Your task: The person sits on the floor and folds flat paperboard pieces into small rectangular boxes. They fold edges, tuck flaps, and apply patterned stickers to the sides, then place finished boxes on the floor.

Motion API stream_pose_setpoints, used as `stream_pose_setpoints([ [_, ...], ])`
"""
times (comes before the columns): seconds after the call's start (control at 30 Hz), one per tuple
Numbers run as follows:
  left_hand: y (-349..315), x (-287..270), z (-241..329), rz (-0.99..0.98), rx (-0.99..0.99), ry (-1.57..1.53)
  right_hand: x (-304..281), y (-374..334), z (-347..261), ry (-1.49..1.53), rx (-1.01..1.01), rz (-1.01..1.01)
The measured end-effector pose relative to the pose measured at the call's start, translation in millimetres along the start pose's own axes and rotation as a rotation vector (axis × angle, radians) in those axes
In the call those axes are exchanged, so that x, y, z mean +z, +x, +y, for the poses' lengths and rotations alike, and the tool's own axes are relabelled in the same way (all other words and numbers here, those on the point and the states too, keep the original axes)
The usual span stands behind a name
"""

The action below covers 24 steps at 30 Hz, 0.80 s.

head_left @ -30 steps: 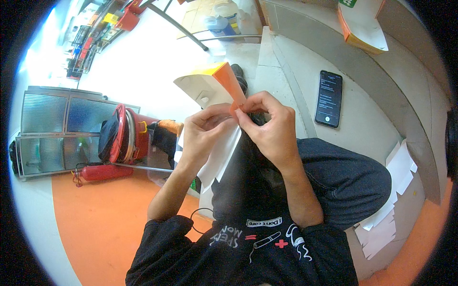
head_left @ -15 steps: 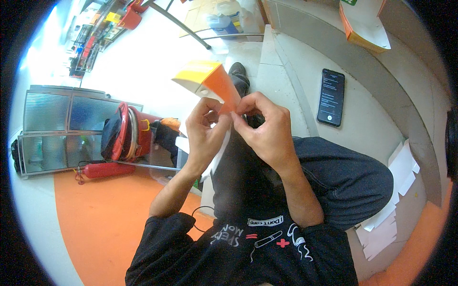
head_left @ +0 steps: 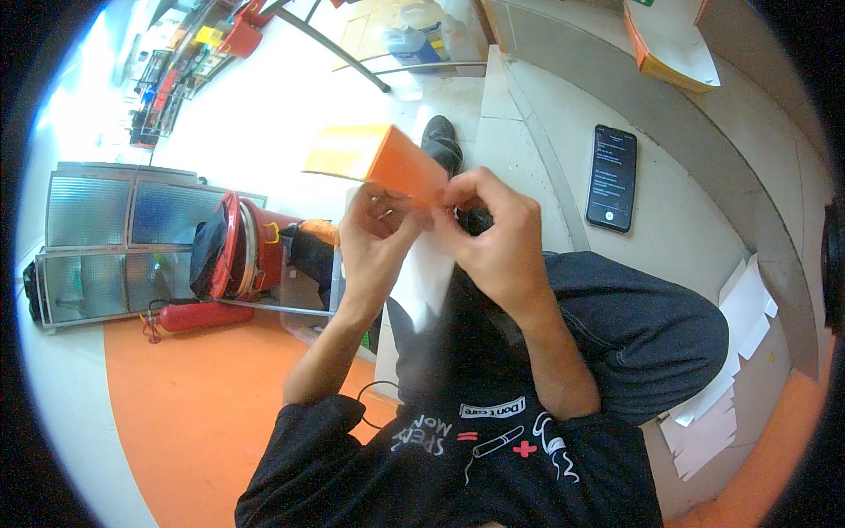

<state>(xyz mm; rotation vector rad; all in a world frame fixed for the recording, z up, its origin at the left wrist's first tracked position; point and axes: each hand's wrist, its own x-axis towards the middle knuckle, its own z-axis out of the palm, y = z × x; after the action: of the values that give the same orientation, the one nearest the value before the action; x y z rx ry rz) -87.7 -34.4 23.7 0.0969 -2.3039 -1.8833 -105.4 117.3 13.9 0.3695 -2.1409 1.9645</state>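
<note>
Above my lap I hold a folded orange and yellow cardboard piece [head_left: 387, 163] with both hands. My left hand [head_left: 378, 242] is closed, its thumb and fingers pinching the lower edge of the card. Close beside it, my right hand [head_left: 497, 233] pinches the card's right corner between thumb and forefinger. The fingertips nearly meet, and motion blurs the spot where they press. A white surface [head_left: 422, 286] hangs below the card between my wrists; whether it is part of the same piece I cannot tell.
A dark phone [head_left: 611, 180] lies to the right on the ledge. Torn white paper pieces [head_left: 744, 312] are near my right knee. An orange-sided open carton [head_left: 678, 57] stands at the top right. Left are a red bucket [head_left: 255, 246], a fire extinguisher [head_left: 198, 317] and glass-fronted cabinets [head_left: 88, 211].
The cardboard has turned and tipped, with its yellow face lower and further left and more orange side showing. Both hands keep their pinch in nearly the same place.
</note>
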Motion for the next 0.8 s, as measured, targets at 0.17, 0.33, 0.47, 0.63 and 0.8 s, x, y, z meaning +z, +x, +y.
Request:
stream_pose_setpoints([
  [0.17,-9,1,-2,-0.088,-0.124,-0.055,-1,2,4,0.043,0.034,0.029],
  [0.33,-8,-7,-2,-0.125,-0.246,-0.067,-6,5,7,0.104,0.06,-0.033],
  [0.47,-8,-6,3,-0.102,-0.191,-0.002,-9,6,5,0.11,0.071,-0.089],
  [0.63,-6,-7,7,-0.132,-0.097,0.021,-9,4,-1,0.138,0.098,-0.102],
  [0.8,1,-22,4,-0.262,-0.156,-0.075,-11,2,-7,0.107,0.071,-0.108],
])
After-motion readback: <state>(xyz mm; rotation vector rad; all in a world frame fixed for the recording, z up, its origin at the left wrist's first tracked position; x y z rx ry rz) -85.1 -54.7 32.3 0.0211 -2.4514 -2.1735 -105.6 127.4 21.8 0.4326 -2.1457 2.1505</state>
